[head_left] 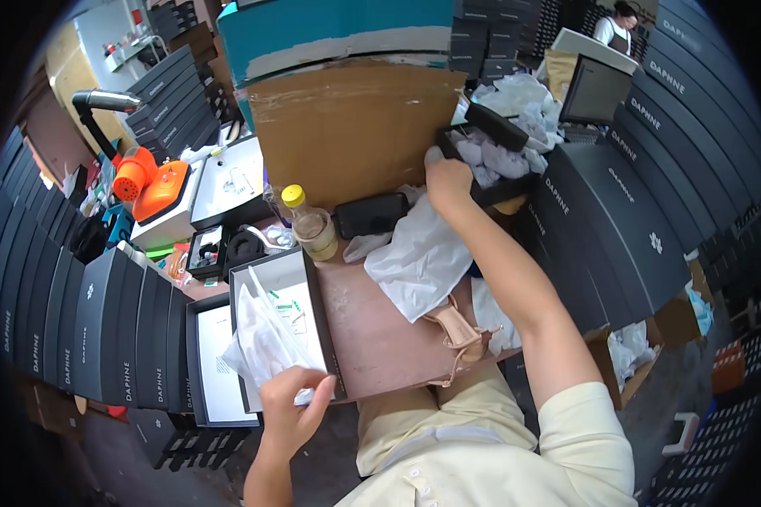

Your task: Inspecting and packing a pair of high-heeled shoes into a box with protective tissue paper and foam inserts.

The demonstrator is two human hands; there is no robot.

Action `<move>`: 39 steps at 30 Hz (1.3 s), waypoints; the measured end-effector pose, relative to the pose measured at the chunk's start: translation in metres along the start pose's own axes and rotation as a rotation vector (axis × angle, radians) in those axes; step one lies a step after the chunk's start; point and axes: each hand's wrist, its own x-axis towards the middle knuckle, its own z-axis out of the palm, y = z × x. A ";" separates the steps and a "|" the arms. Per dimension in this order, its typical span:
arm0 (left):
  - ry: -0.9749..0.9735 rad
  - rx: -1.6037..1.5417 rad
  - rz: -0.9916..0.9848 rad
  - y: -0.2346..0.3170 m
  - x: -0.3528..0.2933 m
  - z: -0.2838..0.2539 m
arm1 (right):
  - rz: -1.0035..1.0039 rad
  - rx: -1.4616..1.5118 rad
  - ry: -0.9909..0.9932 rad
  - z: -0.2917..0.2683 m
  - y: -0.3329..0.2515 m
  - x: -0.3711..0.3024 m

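Note:
At the near left, my left hand point(292, 410) is at the near end of an open shoebox point(323, 338), its fingers curled round the edge of a white tissue sheet point(266, 334) spilling over the box wall. My right hand point(450, 179) reaches to the left corner of a black box point(506, 189) full of crumpled paper; its fingers are bent in, and what they grip is hidden. Below that forearm, another white tissue sheet point(418, 258) drapes across the table. From under it shows a tan strappy sandal point(458, 329) at the table's front edge.
A yellow-capped bottle point(314, 235) and a black case point(372, 215) stand before a large cardboard box point(355, 135). An orange device point(161, 190) is at the far left. Stacked dark shoeboxes point(114, 325) flank the left; more shoeboxes point(600, 228) rise at right. A person point(614, 32) is in the background.

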 end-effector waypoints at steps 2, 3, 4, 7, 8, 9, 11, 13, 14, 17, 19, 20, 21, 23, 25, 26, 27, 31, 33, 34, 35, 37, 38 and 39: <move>-0.096 -0.326 -0.194 -0.005 0.022 0.007 | -0.098 0.062 0.029 -0.011 -0.014 -0.014; -0.088 -0.701 -0.407 -0.010 0.036 0.006 | -0.212 0.203 0.167 -0.034 -0.033 -0.029; -0.158 -0.856 -0.441 -0.025 0.052 -0.003 | -0.332 0.346 0.309 -0.070 -0.052 -0.048; -0.236 -1.214 -0.518 -0.022 0.109 -0.017 | -0.640 0.474 0.375 -0.150 -0.070 -0.110; -0.168 -1.159 -0.571 -0.014 0.121 -0.011 | -0.732 0.473 0.308 -0.166 -0.069 -0.125; -0.107 -1.101 -0.624 -0.005 0.135 -0.003 | -0.755 0.578 0.237 -0.171 -0.068 -0.133; -0.158 -1.011 -0.407 0.003 0.127 0.013 | -0.787 0.782 0.089 -0.179 -0.067 -0.143; -0.075 -0.679 -0.192 0.018 0.103 0.018 | -0.372 1.146 -0.225 -0.188 -0.050 -0.152; -0.041 -0.692 -0.161 0.025 0.088 0.022 | -0.149 1.308 -0.391 -0.190 -0.044 -0.156; -0.129 -0.846 -0.158 0.046 0.062 0.040 | 0.228 1.855 -0.670 -0.182 -0.050 -0.159; 0.006 -1.127 -0.321 0.049 0.046 0.062 | 0.149 1.776 -0.657 -0.183 -0.051 -0.171; -0.014 -1.021 -0.283 0.037 0.035 0.061 | 0.105 1.739 -0.646 -0.182 -0.047 -0.175; 0.077 -0.816 -0.309 0.034 0.022 0.060 | 0.209 1.694 -0.476 -0.185 -0.036 -0.178; 0.145 -0.147 -0.222 0.028 -0.008 0.049 | 0.175 1.616 -0.458 -0.180 0.009 -0.193; 0.079 0.041 -0.185 -0.001 -0.028 0.041 | 0.174 1.398 -0.466 -0.191 0.021 -0.212; 0.043 0.132 -0.173 -0.011 -0.036 0.039 | 0.152 1.068 -0.485 -0.184 0.020 -0.226; 0.117 0.279 -0.206 -0.012 -0.032 0.032 | 0.137 0.727 -0.497 -0.175 0.018 -0.245; 0.297 0.206 -0.279 0.001 -0.008 0.014 | 0.320 0.550 -0.598 -0.102 -0.012 -0.325; 0.277 0.109 -0.189 0.000 -0.007 0.027 | 0.416 0.600 -0.427 -0.070 -0.039 -0.340; 0.190 0.100 -0.119 0.001 -0.004 0.038 | 0.441 0.732 -0.413 -0.057 -0.039 -0.348; 0.101 0.089 -0.047 0.001 -0.002 0.047 | 0.468 0.862 -0.397 -0.046 -0.034 -0.357; 0.074 0.051 -0.035 -0.005 0.000 0.056 | 0.538 1.155 -0.595 -0.043 -0.011 -0.363; 0.058 0.028 -0.030 -0.008 0.002 0.061 | 0.572 1.314 -0.824 -0.054 0.012 -0.364; 0.055 -0.039 -0.143 -0.008 0.006 0.054 | 0.610 1.470 -1.052 -0.070 0.039 -0.369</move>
